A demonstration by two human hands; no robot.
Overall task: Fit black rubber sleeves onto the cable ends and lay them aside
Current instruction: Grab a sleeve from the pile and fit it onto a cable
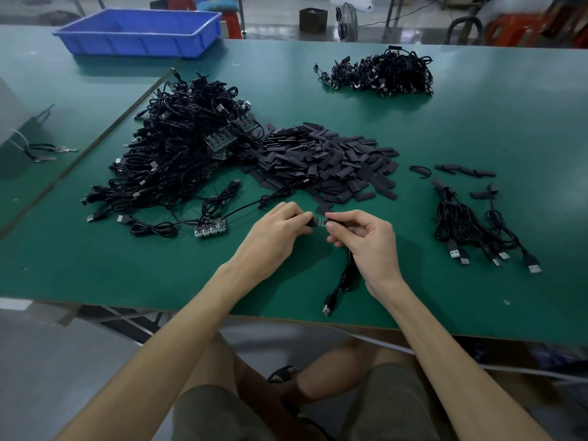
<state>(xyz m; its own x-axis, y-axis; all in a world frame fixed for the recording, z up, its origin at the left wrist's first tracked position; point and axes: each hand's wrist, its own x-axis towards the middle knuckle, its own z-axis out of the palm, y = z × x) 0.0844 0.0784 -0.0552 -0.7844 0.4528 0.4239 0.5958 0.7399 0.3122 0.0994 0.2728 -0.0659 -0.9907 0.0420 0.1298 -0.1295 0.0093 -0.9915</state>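
My left hand (pixel 276 230) pinches a black rubber sleeve (pixel 310 221) at its fingertips. My right hand (pixel 366 240) pinches the cable end with its small green circuit board (pixel 320 222), right against the sleeve's mouth. That cable (pixel 345 275) hangs down from my right hand, and its USB plug (pixel 327 308) lies near the table's front edge. A heap of loose black sleeves (pixel 324 160) lies just beyond my hands. To its left is a big tangle of black cables (pixel 178 154) with bare circuit boards.
A small bunch of sleeved cables (pixel 477 230) lies at the right, a few loose sleeves (pixel 464 170) above it. Another cable pile (pixel 381 74) sits at the far right, a blue bin (pixel 140 33) at the far left. Loose boards (pixel 211 229) lie left of my hands.
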